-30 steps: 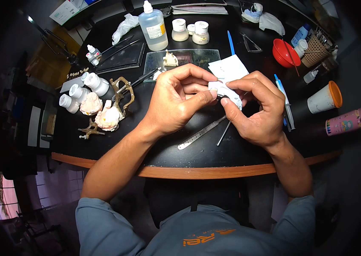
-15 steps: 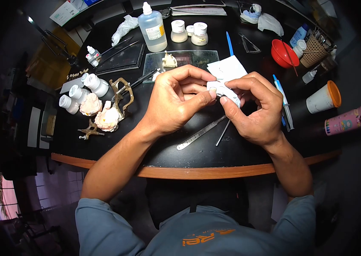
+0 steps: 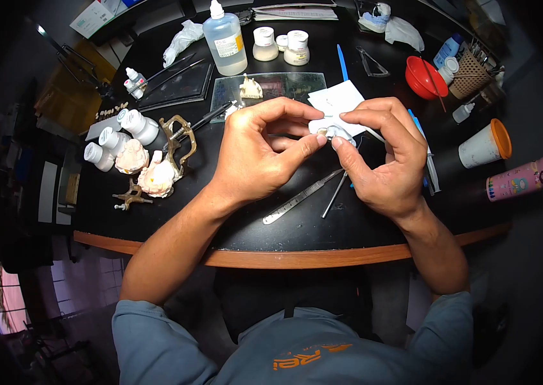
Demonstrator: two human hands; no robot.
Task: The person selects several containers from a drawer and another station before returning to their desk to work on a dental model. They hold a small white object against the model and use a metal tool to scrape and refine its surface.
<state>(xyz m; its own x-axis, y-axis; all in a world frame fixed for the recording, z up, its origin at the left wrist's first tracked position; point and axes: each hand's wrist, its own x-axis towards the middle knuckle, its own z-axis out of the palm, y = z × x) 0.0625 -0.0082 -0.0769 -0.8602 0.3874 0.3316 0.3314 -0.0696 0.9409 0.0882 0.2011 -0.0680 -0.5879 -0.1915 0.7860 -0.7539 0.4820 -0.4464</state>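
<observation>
Both hands hold a small whitish dental cast (image 3: 333, 132) in front of me, above the table. My left hand (image 3: 265, 151) grips its left side, with the thumb in front and the fingers behind. On the right side, my right hand (image 3: 387, 154) pinches it between thumb and index finger. The fingers hide parts of the cast. Just behind it lies a white paper sheet (image 3: 339, 97). Metal tweezers (image 3: 297, 200) and a thin metal rod (image 3: 333, 196) rest on the table below the hands.
To the left are plaster dental models (image 3: 157, 178), a brass articulator (image 3: 180, 144) and white jars (image 3: 138, 127). A liquid bottle (image 3: 226, 48) stands behind a glass slab (image 3: 297, 82). A red bowl (image 3: 420, 76), a cup with orange rim (image 3: 480, 144) and a pink bottle (image 3: 518, 178) are right.
The cast has turned a little between the fingers, and less of its right end shows past my right thumb. The camera view has shifted slightly.
</observation>
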